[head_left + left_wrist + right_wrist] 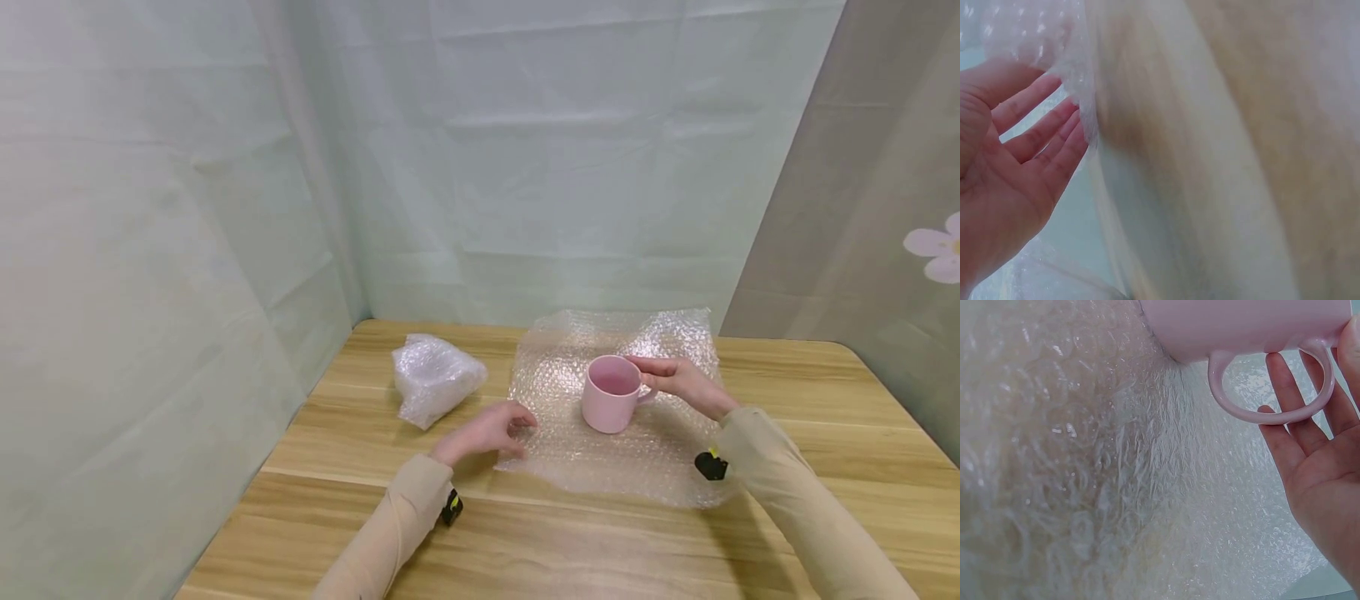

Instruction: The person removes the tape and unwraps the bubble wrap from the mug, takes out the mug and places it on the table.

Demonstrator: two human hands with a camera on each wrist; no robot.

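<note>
A pink mug [608,400] stands upright on a spread sheet of clear bubble wrap [555,454]. My right hand [681,385] holds the mug by its handle side, near the rim. In the right wrist view the thumb is beside the top of the mug handle [1260,417], and some fingers [1285,381] lie behind the handle loop. My left hand [491,427] is at the sheet's left edge with its fingers loosely bent. In the left wrist view its fingertips meet the bubble wrap edge [1082,75], and the wrap partly covers the thumb.
Left of the sheet lies a bundle wrapped in bubble wrap [435,379]; its contents cannot be made out. The wooden table [322,517] ends at pale hanging cloth [540,208] behind and to the left.
</note>
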